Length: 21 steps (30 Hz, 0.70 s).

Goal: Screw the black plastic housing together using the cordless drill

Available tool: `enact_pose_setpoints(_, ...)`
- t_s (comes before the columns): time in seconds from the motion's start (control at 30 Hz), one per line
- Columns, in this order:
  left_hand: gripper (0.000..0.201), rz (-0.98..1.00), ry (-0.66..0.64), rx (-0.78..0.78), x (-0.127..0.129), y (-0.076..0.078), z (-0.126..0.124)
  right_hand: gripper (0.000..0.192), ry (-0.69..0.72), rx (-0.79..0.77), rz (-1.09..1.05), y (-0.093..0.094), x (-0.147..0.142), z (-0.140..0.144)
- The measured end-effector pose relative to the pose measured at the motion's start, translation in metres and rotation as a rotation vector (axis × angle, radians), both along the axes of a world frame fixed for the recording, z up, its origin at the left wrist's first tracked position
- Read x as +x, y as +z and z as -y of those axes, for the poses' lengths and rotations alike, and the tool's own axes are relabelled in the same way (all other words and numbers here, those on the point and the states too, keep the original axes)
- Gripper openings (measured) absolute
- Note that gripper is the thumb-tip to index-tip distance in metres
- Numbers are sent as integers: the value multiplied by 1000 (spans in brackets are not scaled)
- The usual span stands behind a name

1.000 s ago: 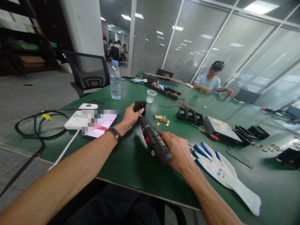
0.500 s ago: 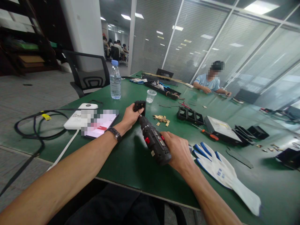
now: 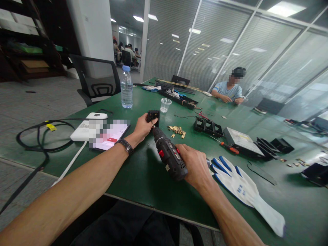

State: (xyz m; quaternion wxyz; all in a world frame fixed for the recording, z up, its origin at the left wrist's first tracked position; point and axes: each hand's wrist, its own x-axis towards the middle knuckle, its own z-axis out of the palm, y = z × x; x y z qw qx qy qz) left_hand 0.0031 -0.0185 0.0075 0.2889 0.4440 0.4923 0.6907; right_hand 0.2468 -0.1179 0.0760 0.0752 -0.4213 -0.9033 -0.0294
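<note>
My right hand (image 3: pixel 193 163) is closed around the grip of a black cordless drill (image 3: pixel 169 155) with red buttons. The drill points away from me, its bit close against a small black plastic part (image 3: pixel 153 117). My left hand (image 3: pixel 143 127) grips that part, its thumb over the near side; whether the bit touches it I cannot tell. Just right of the part lies a small pile of brass-coloured metal pieces (image 3: pixel 177 131). A white glove with blue fingertips (image 3: pixel 238 188) lies flat on the green table (image 3: pixel 133 181), beside my right hand.
Left of my hands are a phone (image 3: pixel 112 136), a white power bank (image 3: pixel 89 127) and a looped black cable (image 3: pixel 30 150). A water bottle (image 3: pixel 126 89) and plastic cup (image 3: pixel 165 105) stand beyond. Rightward lie a black frame (image 3: pixel 208 127) and screwdriver (image 3: pixel 228 147). A person (image 3: pixel 228 89) sits across.
My hands, the drill and the black plastic part hold nearly the same position. Across the table, the other person's hand has moved inward, nearer their other hand.
</note>
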Motion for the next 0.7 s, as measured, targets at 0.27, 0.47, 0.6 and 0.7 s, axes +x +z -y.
enact_pose_setpoints(0.27, 46, 27, 4, -17, 2, 4, 3, 31, -4, 4, 1, 0, -1, 1)
enact_pose_setpoints(0.47, 44, -18, 7, -15, 2, 2, 3, 31, 7, -5, -6, -2, 0, 0)
enact_pose_setpoints(0.6, 44, -19, 7, -9, 2, 3, 3, 29, 1, -3, -1, -1, 0, 0)
enact_pose_setpoints(0.7, 44, -31, 11, -9, 1, 2, 3, 31, -7, -7, 10, 0, -1, 0)
